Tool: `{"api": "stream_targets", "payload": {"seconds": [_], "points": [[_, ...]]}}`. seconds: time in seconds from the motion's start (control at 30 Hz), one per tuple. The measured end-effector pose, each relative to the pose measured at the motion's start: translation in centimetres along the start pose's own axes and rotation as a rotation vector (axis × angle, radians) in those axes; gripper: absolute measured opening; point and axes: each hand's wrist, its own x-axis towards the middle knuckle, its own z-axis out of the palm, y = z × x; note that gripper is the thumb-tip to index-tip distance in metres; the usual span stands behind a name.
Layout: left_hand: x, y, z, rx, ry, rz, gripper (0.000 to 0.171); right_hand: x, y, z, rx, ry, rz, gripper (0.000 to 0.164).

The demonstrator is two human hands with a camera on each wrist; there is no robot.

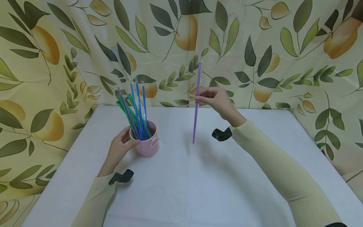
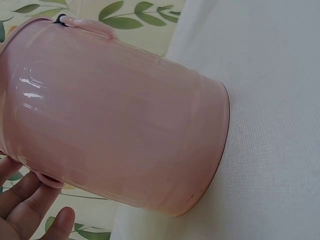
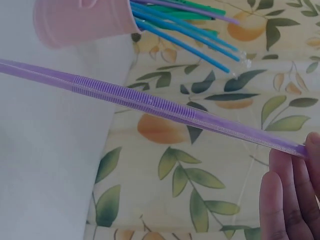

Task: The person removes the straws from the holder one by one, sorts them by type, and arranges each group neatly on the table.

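The right arm reaches in from the near right corner of the table (image 1: 175, 189), its pale sleeve (image 1: 263, 164) slanting forward and to the left; the right hand (image 1: 214, 99) is raised in the air, seen against the middle of the far edge, palm turned to the left; thumb and forefinger are clamped together on a purple straw (image 1: 195, 118), a little above its middle; the straw stands almost upright, its top tipped slightly to the right and its lower end above the tabletop; in the right wrist view its ribbed bend shows, with clear film along it.

The left arm comes from the near left corner and lies lower, its forearm pointing forward and slightly right; the left hand (image 1: 120, 148) is closed round the left side of a pink bucket (image 1: 147, 149), thumb at the near rim, fingers behind; in the left wrist view fingertips meet a small loop (image 2: 50, 181) on the bucket's side; the bucket stands toward the table's far left corner, holding green straws (image 1: 130, 99), blue straws (image 1: 144, 97) and another purple one, all leaning left; a leaf-and-fruit cloth (image 1: 102, 28) hangs beyond the far edge.
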Motion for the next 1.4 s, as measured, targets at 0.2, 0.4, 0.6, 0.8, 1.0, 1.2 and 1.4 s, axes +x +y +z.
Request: {"api": "stream_targets", "payload": {"seconds": [0.2, 0.4, 0.6, 0.8, 1.0, 1.2, 1.4], "points": [[0.0, 0.1, 0.0, 0.000, 0.003, 0.000, 0.071, -0.4, 0.6, -0.7, -0.027, 0.004, 0.009, 0.027], [0.0, 0.1, 0.0, -0.003, 0.001, 0.000, 0.071, -1.0, 1.4, -1.6, -0.059, 0.011, 0.040, 0.028], [0.1, 0.2, 0.0, -0.003, 0.001, -0.003, 0.071, -1.7, 2.2, -2.6, -0.081, 0.018, 0.062, 0.029], [0.1, 0.1, -0.1, 0.003, 0.001, -0.009, 0.072, -2.4, 2.9, -3.7, -0.130, 0.017, 0.096, 0.031], [0.1, 0.1, -0.1, 0.008, 0.001, -0.022, 0.073, -2.9, 3.8, -4.7, -0.177, -0.023, 0.125, 0.035], [0.0, 0.0, -0.1, 0.012, 0.002, -0.019, 0.072, -3.3, 5.0, -5.6, -0.212, -0.038, 0.178, 0.035], [0.1, 0.0, 0.0, 0.010, 0.000, -0.027, 0.073, -3.8, 6.2, -6.5, -0.249, -0.046, 0.221, 0.037]]}}
